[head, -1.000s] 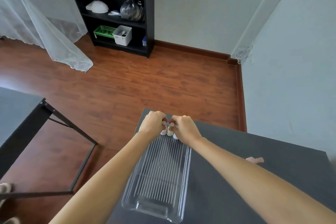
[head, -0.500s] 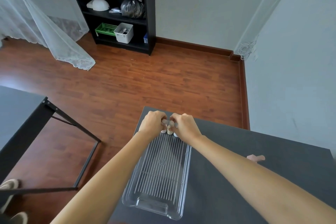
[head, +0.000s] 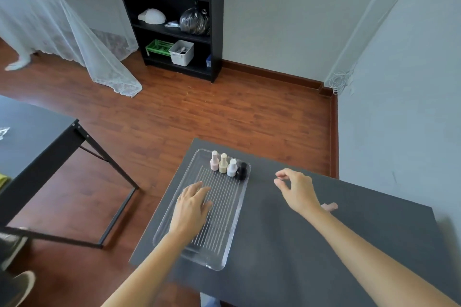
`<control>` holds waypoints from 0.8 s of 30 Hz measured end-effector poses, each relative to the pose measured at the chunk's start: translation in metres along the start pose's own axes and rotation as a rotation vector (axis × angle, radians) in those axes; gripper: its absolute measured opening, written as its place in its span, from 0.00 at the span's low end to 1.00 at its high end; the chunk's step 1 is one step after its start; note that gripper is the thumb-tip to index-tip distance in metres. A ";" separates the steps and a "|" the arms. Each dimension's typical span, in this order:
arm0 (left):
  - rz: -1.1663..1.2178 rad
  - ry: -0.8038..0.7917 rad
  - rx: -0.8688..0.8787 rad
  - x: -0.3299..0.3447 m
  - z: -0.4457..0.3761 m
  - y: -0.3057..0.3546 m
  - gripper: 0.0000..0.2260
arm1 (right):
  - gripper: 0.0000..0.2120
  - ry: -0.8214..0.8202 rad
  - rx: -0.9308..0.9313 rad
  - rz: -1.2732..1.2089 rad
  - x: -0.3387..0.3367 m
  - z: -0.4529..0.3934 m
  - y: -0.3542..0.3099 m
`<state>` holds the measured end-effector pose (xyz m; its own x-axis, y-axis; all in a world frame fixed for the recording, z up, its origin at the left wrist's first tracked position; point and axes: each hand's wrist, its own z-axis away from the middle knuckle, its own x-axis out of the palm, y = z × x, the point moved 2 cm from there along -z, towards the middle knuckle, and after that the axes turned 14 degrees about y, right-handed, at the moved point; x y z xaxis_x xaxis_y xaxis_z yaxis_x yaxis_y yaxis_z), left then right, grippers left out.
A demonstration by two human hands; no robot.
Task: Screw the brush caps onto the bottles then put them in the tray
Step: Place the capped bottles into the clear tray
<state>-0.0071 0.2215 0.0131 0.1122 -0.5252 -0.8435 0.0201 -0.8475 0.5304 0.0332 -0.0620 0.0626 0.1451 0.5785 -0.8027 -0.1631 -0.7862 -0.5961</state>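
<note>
Four capped bottles [head: 228,165] line the clear ribbed plastic tray [head: 199,258]'s far end. Left hand [head: 190,209] flat inside, right hand [head: 295,190] loose, empty; I'd grab that pink piece [head: 329,206] right, gently.

A dark table [head: 287,232] carries a clear tray [head: 225,260] and a pink object [head: 329,206].

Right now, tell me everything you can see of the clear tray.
The tray is a long clear plastic rectangle with rounded corners, low walls and a ribbed floor, lying flat near the left edge of the dark table. Four capped bottles stand upright in a row at its far end: pink, beige, pale grey, black. The left hand lies over its middle with fingers extended. The right hand is off to its right, apart from it.
</note>
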 end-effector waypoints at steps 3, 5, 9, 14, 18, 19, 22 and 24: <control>-0.107 -0.009 0.010 0.020 0.033 -0.017 0.19 | 0.08 0.106 0.131 0.093 -0.023 0.014 0.040; -0.158 -0.035 0.012 0.029 0.048 -0.023 0.23 | 0.10 0.179 0.143 0.140 -0.038 0.020 0.065; -0.233 -0.047 0.058 0.035 0.060 -0.027 0.44 | 0.15 0.146 0.255 0.182 -0.056 0.029 0.102; -0.267 -0.031 0.042 0.037 0.059 -0.022 0.41 | 0.10 0.094 0.248 0.092 -0.055 0.031 0.118; -0.283 -0.035 0.048 0.037 0.059 -0.020 0.39 | 0.06 0.075 0.176 0.108 -0.051 0.025 0.103; -0.296 -0.039 0.044 0.037 0.059 -0.020 0.39 | 0.07 0.058 0.124 0.111 -0.049 0.023 0.093; -0.303 -0.040 0.038 0.035 0.060 -0.019 0.38 | 0.07 0.018 -0.052 0.067 -0.042 0.014 0.050; -0.307 -0.044 0.041 0.034 0.060 -0.019 0.38 | 0.06 -0.010 -0.136 0.003 -0.036 0.008 0.014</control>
<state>-0.0637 0.2154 -0.0304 0.0641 -0.2465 -0.9670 0.0066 -0.9689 0.2474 0.0174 -0.0924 0.0828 0.1346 0.5779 -0.8049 -0.0294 -0.8096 -0.5862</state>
